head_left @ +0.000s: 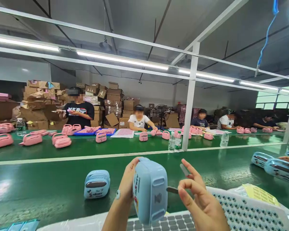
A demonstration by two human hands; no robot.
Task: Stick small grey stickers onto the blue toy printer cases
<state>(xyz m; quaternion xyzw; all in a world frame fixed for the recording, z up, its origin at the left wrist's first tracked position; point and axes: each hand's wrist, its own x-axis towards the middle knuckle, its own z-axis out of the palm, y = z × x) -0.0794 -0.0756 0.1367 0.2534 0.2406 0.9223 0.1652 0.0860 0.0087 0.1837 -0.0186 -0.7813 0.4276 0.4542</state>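
Five workers (139, 120) sat or stood behind the green tabletop (50, 189), with four water bottles (171, 141), at least four blue cases (96, 184) and over a dozen pink cases (31, 138).

Head-worn view forward over green belt (50, 189); left hand (127, 184), right hand (202, 205) close.

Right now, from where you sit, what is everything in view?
held case: one, light blue, upright, centre foreground
belt case: one, light blue, lying left of it
side cases: two, blue, far right
pink cases: many, belt's far side
belt: one, green
bottles: several, clear, far side
tray: one, white, perforated, nearest edge
boxes: many, brown, back wall
people: several, opposite
grey strip: one, right of held case
left hand: gripping held case
right hand: pinching grey strip
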